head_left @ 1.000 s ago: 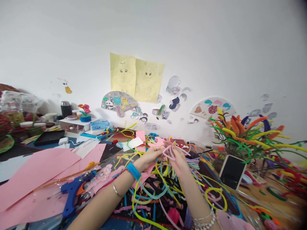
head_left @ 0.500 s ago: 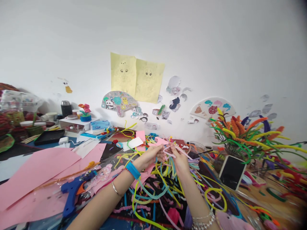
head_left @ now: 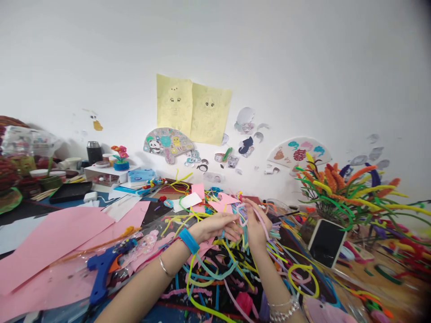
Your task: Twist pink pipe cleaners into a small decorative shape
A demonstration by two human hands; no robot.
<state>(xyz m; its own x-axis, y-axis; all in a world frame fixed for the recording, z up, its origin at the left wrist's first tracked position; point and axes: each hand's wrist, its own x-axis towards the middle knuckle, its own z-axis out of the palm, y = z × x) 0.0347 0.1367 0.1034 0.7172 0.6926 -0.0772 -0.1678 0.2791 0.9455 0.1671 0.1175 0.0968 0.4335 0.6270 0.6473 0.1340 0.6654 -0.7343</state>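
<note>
A pale pink pipe cleaner, bent into a small loop with a loose tail, is pinched in my right hand over the middle of the table. Just left of it, my left hand has its fingers stretched out and apart, the thumb tip close to the loop; whether they touch I cannot make out. Beneath both hands lies a tangle of yellow, blue and lilac pipe cleaners. Pink paper scraps lie just beyond my fingers.
Left of my arm are a blue glue gun and large pink sheets. On the right, a phone leans against a pot of orange and green pipe-cleaner plants. A black flask stands near the wall.
My left hand has let go of the pipe cleaner and its fingers have spread. My right hand has shifted slightly right, still holding the loop.
</note>
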